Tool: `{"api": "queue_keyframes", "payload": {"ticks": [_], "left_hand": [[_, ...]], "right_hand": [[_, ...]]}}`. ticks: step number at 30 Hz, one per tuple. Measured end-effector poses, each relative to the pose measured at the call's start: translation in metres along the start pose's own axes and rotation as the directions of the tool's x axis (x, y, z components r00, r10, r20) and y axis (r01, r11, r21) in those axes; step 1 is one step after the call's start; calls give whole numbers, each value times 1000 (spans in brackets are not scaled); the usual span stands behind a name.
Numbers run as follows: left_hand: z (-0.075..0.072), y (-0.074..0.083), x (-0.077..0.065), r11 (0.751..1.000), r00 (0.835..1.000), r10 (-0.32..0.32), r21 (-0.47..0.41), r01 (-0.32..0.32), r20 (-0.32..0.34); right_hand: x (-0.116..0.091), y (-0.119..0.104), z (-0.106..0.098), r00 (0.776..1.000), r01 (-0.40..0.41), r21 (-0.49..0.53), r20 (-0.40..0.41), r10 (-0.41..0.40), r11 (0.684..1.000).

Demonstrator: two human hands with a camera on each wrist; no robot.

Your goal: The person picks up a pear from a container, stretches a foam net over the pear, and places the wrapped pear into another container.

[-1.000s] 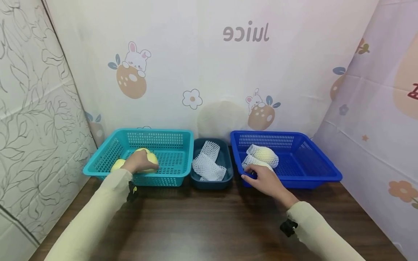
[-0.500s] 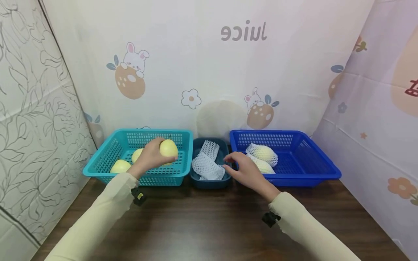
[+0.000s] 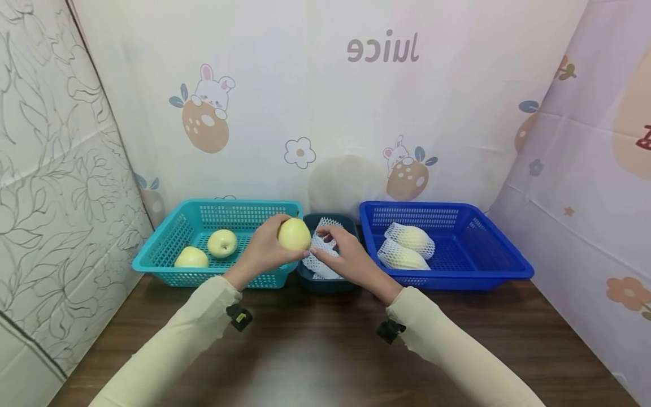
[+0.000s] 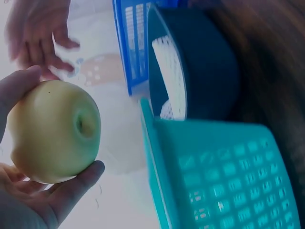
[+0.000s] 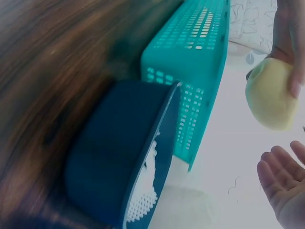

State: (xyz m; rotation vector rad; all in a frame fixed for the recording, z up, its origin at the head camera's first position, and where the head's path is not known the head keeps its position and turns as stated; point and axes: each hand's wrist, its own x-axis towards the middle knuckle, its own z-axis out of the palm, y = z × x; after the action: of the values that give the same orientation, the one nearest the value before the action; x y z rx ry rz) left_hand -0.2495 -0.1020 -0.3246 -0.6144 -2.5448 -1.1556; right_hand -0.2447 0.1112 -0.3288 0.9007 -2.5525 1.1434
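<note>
My left hand (image 3: 263, 249) grips a pale yellow pear (image 3: 294, 235) with a short stem, raised by the right end of the turquoise basket (image 3: 218, 206). In the left wrist view, the dimpled end of the pear faces the camera, with thumb and fingers around its sides. Close on the right, my right hand (image 3: 353, 264) hovers with fingers spread in a loose curve, holding nothing. The right wrist view shows a gap between its fingertips (image 5: 268, 168) and the pear. Below that hand, white foam net sleeves (image 3: 325, 272) lie in the dark teal bin (image 3: 328, 286).
Two more pears, one of them a whole pear (image 3: 222, 243), lie in the turquoise basket. Two net-wrapped pears, including a rear wrapped pear (image 3: 413, 240), sit at the left of the blue basket (image 3: 458, 277). All containers stand on a dark wooden table (image 3: 315, 345) against a printed cloth.
My left hand has lifted the pear out of the turquoise basket and carried it right. My right hand has moved left from the blue basket to beside the pear.
</note>
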Motion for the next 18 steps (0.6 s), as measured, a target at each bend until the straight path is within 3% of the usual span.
{"api": "queue_keyframes", "payload": {"ticks": [4, 10, 18], "left_hand": [[11, 5, -3, 998, 998, 60, -32, -60, -11], [25, 11, -7, 994, 996, 81, -65, -83, -33], [41, 10, -16, 993, 996, 83, -81, -86, -44]], "right_hand": [[4, -3, 5, 997, -64, 78, 37, 61, 995], [4, -3, 9, 990, -134, 183, 74, 122, 974], [-4, 0, 11, 987, -152, 193, 79, 139, 969]]}}
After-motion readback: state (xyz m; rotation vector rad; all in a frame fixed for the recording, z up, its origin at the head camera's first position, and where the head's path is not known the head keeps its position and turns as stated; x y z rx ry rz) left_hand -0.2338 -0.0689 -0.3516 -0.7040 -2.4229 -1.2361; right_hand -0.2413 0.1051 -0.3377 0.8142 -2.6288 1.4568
